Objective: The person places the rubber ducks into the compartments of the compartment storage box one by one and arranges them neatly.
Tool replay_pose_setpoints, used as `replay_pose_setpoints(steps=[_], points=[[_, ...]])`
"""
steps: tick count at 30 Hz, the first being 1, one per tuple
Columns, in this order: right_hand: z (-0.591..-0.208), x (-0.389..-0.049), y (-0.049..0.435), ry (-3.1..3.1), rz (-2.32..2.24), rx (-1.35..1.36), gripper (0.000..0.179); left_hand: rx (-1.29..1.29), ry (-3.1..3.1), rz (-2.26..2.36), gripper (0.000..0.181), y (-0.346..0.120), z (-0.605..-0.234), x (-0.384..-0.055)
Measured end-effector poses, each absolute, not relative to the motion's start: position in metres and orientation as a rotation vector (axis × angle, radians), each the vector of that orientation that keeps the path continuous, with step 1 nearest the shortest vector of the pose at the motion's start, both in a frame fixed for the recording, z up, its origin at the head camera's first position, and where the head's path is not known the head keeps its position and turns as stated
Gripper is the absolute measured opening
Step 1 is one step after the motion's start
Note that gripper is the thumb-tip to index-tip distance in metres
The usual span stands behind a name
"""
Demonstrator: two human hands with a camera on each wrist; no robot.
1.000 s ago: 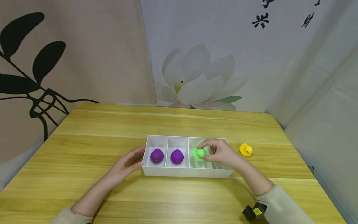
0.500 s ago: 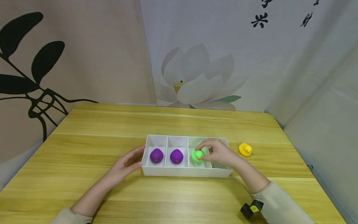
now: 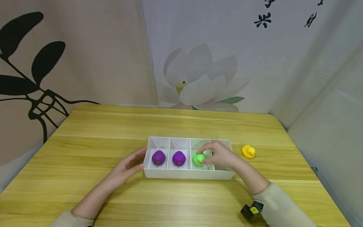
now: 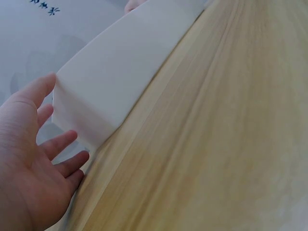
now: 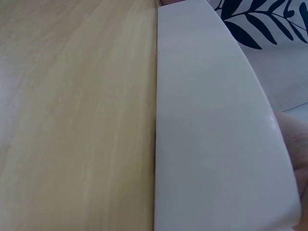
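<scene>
A white divided box (image 3: 187,174) lies lengthwise on the table. My left hand (image 3: 129,165) rests against its left end, fingers fairly straight and spread; the left wrist view has the thumb at the box's (image 4: 110,67) corner. One purple toy duck (image 3: 158,158) sits in the leftmost compartment and another purple toy duck (image 3: 179,159) in the one beside it. Over the third compartment, my right hand (image 3: 221,154) pinches a green toy duck (image 3: 197,160) between thumb and fingers. The box wall (image 5: 216,120) mostly hides this hand in the right wrist view.
A yellow toy duck (image 3: 248,151) stands on the wooden table (image 3: 141,201), just right of the box. Behind the table hangs a printed cloth (image 3: 204,63). The right wrist carries a black strapped device (image 3: 251,210).
My right hand has shifted slightly left with the green toy duck inside the third compartment. The left hand stays at the box's left end.
</scene>
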State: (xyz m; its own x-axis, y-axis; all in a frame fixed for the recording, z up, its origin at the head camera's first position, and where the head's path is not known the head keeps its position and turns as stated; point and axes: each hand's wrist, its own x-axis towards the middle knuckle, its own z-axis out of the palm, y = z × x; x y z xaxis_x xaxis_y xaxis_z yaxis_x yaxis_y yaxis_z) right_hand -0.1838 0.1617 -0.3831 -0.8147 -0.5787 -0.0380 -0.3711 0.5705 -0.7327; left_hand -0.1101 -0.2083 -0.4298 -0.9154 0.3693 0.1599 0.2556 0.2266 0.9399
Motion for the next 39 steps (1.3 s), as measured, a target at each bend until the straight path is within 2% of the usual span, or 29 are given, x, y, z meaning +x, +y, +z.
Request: replay_pose_setpoints(steps=[11, 22, 39], points=[[-0.38, -0.182, 0.157, 2.531, -1.061, -0.694, 0.026, 0.607, 2.377, 1.813, 0.056, -0.209, -0.433, -0.112], [-0.378, -0.178, 0.163, 2.603, -1.04, -0.779, 0.024, 0.578, 2.375, 1.805, 0.056, -0.208, -0.433, -0.111], [-0.363, -0.158, 0.192, 2.65, -1.331, -0.702, 0.026, 0.59, 2.362, 1.808, 0.056, -0.208, -0.432, -0.11]])
